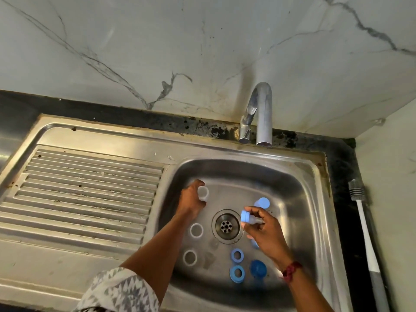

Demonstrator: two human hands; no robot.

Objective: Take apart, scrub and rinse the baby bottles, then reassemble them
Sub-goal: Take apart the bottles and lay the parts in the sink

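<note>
Inside the steel sink basin point(292, 185), my left hand point(190, 199) grips a clear bottle body point(203, 192) near the basin's left wall. My right hand point(265, 230) pinches a blue collar with a clear teat point(247, 218) just right of the drain point(226, 226). Two more clear bottle bodies point(196, 230) point(190, 257) stand upright on the basin floor. Two blue collar rings point(237, 255) point(237, 273) and a dark blue cap point(258, 267) lie near the front. A light blue cap point(263, 202) lies behind my right hand.
A chrome tap point(262, 113) arches over the basin's back edge; no water runs. The ribbed drainboard point(85, 194) stretches to the left. A white-handled bottle brush point(364, 226) lies on the dark counter at the right, beside the marbled wall.
</note>
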